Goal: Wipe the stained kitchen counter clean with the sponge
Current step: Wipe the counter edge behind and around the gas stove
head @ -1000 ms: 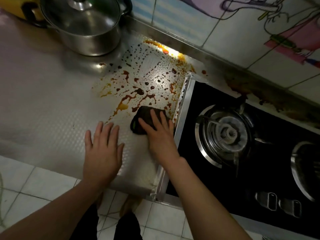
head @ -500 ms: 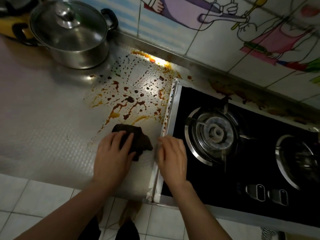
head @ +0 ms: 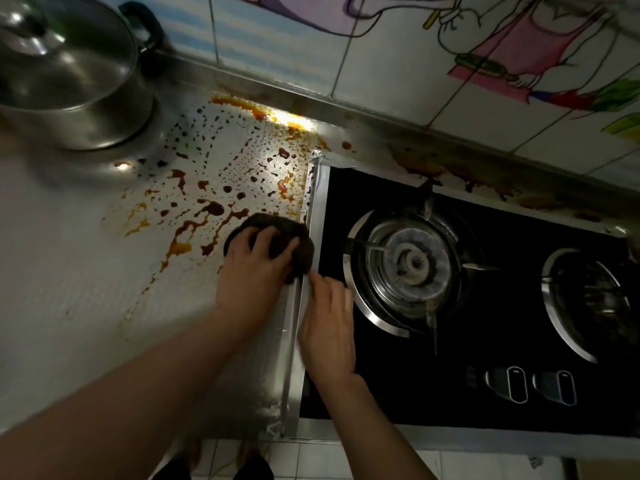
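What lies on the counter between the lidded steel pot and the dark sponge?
Head view: brown sauce drops and streaks on the textured metal counter, reaching the dark sponge.

The sponge point(head: 277, 224) is a dark, nearly black, rounded pad. It lies flat on the counter point(head: 69, 271), right against the raised metal strip at the counter's right edge, at the near end of the spill. The left hand point(head: 252, 275) grips it from above, fingers bent over its top. The counter is pale, textured metal. Brown and orange stains point(head: 213, 208) cover it from the sponge back to the wall: thick blots and runs near the sponge, fine specks farther off.
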